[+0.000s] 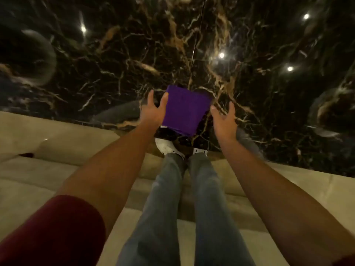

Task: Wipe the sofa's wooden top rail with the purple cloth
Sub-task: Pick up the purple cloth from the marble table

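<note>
A folded purple cloth hangs in front of me, above the dark floor and my shoes. My left hand is at its left edge, with one finger lying over the cloth and the others spread. Just off the cloth's right corner, my right hand is open with its fingers apart and nothing in it. I look down over my outstretched arms and my legs in jeans. The beige sofa is under me. No wooden top rail is in view.
A glossy black marble floor with gold veins fills the upper half and reflects several ceiling lights. My white shoes rest on it at the sofa's front edge. Sofa cushions run to the left and right.
</note>
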Action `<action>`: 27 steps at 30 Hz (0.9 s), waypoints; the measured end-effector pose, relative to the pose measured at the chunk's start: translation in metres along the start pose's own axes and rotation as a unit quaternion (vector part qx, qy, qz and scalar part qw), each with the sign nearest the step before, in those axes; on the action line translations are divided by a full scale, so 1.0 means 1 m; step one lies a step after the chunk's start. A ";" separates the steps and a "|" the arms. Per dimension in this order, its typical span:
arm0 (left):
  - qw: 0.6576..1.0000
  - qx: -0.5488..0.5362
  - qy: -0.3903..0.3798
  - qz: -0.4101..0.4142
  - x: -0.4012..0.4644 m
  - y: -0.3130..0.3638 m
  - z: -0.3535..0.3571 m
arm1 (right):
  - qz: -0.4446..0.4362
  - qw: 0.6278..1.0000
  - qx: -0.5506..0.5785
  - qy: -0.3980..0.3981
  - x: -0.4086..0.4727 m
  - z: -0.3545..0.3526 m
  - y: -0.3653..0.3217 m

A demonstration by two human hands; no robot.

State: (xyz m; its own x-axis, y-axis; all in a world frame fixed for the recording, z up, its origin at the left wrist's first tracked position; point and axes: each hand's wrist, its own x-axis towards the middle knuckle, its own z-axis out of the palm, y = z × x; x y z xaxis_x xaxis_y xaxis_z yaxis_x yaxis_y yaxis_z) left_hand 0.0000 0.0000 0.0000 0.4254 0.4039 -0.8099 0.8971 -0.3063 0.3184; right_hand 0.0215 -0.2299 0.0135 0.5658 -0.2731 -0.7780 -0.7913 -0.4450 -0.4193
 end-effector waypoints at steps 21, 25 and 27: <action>0.946 -0.278 -0.095 -0.136 0.019 -0.004 0.006 | 0.153 0.968 0.087 -0.177 0.023 0.075 -0.023; 0.918 -0.340 -0.129 -0.160 -0.022 0.006 -0.010 | 0.156 0.954 0.159 -0.200 0.004 0.051 -0.039; 0.910 -0.361 -0.132 -0.156 -0.048 0.018 -0.014 | 0.130 0.953 0.184 -0.202 -0.011 0.031 -0.053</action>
State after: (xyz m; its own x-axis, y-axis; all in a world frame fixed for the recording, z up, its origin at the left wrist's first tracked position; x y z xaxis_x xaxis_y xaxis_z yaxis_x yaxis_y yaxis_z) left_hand -0.0024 -0.0133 0.0520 0.1792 0.1231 -0.9761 0.8540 0.4731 0.2164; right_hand 0.0496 -0.1769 0.0295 0.2628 0.0497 -0.9636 -0.9624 -0.0569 -0.2655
